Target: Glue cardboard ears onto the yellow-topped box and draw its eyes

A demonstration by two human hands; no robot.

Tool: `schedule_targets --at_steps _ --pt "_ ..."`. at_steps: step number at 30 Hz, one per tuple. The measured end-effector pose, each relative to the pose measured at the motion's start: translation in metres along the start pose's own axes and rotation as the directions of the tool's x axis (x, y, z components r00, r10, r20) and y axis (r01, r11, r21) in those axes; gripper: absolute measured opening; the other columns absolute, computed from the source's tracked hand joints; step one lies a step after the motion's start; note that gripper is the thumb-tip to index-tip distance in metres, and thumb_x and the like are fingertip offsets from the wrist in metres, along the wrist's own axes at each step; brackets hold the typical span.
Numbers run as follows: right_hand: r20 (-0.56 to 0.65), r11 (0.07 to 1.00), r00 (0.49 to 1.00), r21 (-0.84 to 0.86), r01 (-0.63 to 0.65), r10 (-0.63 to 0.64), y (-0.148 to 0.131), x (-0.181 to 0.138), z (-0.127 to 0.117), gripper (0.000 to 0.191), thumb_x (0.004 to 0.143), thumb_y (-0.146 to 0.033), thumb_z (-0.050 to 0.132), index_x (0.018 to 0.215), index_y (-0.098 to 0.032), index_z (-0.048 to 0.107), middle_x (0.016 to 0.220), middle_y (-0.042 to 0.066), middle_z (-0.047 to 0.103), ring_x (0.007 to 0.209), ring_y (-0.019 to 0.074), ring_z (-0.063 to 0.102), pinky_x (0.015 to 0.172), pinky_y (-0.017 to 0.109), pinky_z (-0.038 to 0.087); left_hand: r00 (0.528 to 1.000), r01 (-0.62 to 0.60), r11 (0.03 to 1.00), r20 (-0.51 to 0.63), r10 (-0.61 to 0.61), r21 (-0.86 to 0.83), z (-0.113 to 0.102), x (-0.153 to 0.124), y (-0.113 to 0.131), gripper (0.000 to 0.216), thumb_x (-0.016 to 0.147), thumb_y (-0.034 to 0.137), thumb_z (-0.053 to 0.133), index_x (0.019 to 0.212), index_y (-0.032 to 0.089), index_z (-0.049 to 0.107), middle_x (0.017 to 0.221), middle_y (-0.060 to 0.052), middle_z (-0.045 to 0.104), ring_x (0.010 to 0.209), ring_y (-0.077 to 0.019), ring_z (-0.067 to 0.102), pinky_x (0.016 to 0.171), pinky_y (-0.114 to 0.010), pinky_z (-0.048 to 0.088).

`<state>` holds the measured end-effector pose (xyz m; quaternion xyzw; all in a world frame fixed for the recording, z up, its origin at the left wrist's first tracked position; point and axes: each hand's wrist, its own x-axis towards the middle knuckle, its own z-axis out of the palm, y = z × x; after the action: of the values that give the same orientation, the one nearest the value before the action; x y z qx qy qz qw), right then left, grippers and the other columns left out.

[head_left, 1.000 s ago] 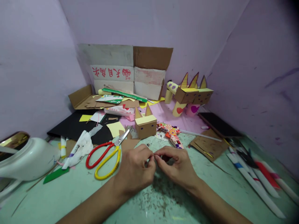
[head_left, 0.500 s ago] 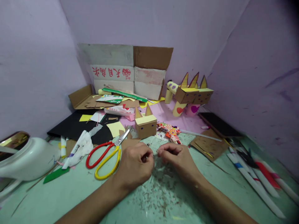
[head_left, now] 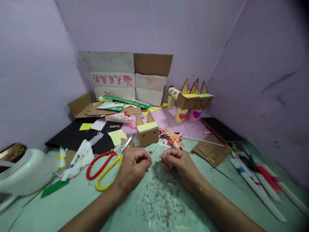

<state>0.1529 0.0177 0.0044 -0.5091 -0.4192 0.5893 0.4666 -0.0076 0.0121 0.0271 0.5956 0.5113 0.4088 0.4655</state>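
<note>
My left hand (head_left: 134,167) is closed with fingertips pinched, beside the scissors (head_left: 124,145) with one red and one yellow handle. Across a small gap, my right hand (head_left: 177,162) is closed too, thumb against fingers. A tiny pale bit seems to sit at its fingertips, too small to name. Just beyond both hands stands a small cardboard box head (head_left: 147,133) with two pointed ears and dot eyes. To its right lies a flower-patterned piece (head_left: 172,137). Dark crumbs and scraps are scattered over the green tabletop (head_left: 154,206) below the hands.
Two cardboard-headed figures (head_left: 195,100) on paper tubes stand at the back right. Behind the scraps leans an unfolded carton (head_left: 113,79). At left are a white pot (head_left: 31,174) and crumpled white tissue (head_left: 83,158). Several white marker-like sticks (head_left: 258,187) lie at right.
My hands have drawn slightly apart, the left one shifting left. The whole view has turned a little, so the things on the table appear further left and mostly lower.
</note>
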Motion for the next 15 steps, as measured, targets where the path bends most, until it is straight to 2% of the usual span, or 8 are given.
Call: schedule_targets --at_steps 3,6,9,12,15 --pt "0.001 1.0 1.0 0.01 -0.002 0.002 0.0005 0.0008 -0.0005 0.015 0.055 -0.029 0.07 0.054 -0.014 0.065 0.048 -0.001 0.059 0.039 0.0076 0.043 0.042 0.022 0.03 0.996 0.085 0.983 0.052 -0.078 -0.163 0.0005 0.0 -0.001 0.02 0.059 0.026 0.046 0.041 0.019 0.045 0.037 0.002 0.04 0.037 -0.0099 0.038 0.04 -0.023 0.026" --pt "0.005 1.0 1.0 0.019 0.003 -0.003 0.0004 0.0011 -0.0006 0.016 0.055 -0.03 0.07 0.053 -0.014 0.064 0.047 -0.002 0.058 0.039 0.0075 0.042 0.042 0.022 0.03 0.988 0.138 0.955 0.101 -0.115 -0.261 0.0041 -0.001 0.0013 0.021 0.06 0.03 0.046 0.044 0.021 0.036 0.04 0.007 0.029 0.035 -0.0062 0.027 0.037 -0.021 0.02" --pt "0.002 1.0 1.0 0.01 0.01 -0.01 -0.0005 0.0011 -0.0002 0.017 0.055 -0.03 0.069 0.052 -0.014 0.064 0.046 -0.002 0.057 0.039 0.007 0.041 0.042 0.022 0.029 0.974 0.205 0.924 0.158 -0.161 -0.322 0.0066 -0.0023 0.0061 0.026 0.059 0.032 0.049 0.045 0.022 0.03 0.042 0.01 0.024 0.035 -0.0035 0.017 0.035 -0.019 0.013" --pt "0.002 1.0 1.0 0.008 0.008 -0.008 -0.0013 0.0008 0.0002 0.017 0.055 -0.03 0.069 0.052 -0.015 0.064 0.044 -0.003 0.055 0.039 0.0072 0.041 0.043 0.022 0.029 0.971 0.221 0.919 0.166 -0.175 -0.326 0.0061 -0.0021 0.008 0.03 0.06 0.037 0.057 0.044 0.019 0.038 0.039 0.008 0.032 0.033 -0.0023 0.023 0.035 -0.018 0.015" --pt "-0.001 1.0 1.0 0.013 0.006 -0.006 -0.0015 0.0007 0.0002 0.016 0.055 -0.031 0.069 0.054 -0.015 0.065 0.045 -0.003 0.055 0.039 0.0076 0.041 0.043 0.022 0.029 0.974 0.207 0.941 0.15 -0.171 -0.269 0.0056 0.0003 0.0066 0.027 0.058 0.038 0.065 0.052 0.013 0.058 0.042 0.001 0.051 0.035 -0.0071 0.044 0.037 -0.019 0.03"
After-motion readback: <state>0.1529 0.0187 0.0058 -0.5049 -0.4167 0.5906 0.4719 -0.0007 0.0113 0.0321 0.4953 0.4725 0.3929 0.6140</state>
